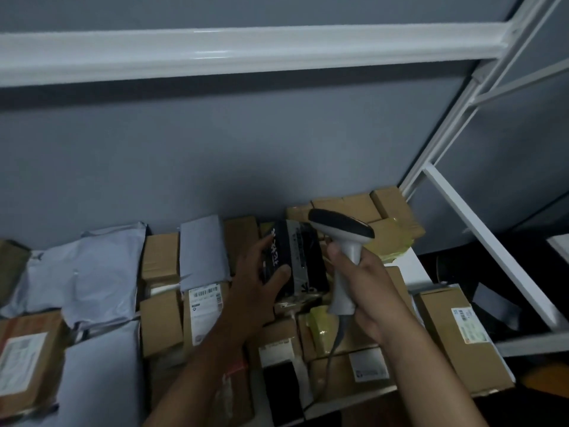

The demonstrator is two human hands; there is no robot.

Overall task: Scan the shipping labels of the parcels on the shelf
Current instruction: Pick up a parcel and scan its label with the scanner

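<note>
- A white shipping label point(205, 306) with a barcode is seen on a brown box point(197, 315), left of the gripped parcel; its print is too small to be read.
- The black parcel point(292, 260) is pinched by the left hand point(261, 278), thumb on the near face, fingers on the far side. White brush-style characters are carried beside the thumb, but cannot be made out.
- The parcel is held tilted above the other boxes on the shelf point(415, 266); it could slip from so light a hold.
- The scanner point(345, 257) is gripped by its handle in the right hand point(366, 294), fingers curled round it, head just right of the parcel.
- A scan may be missed if the parcel's grey label point(298, 245) is angled away in the dim light.
- The cord point(334, 346) hanging below the grip could snag on box corners.
</note>
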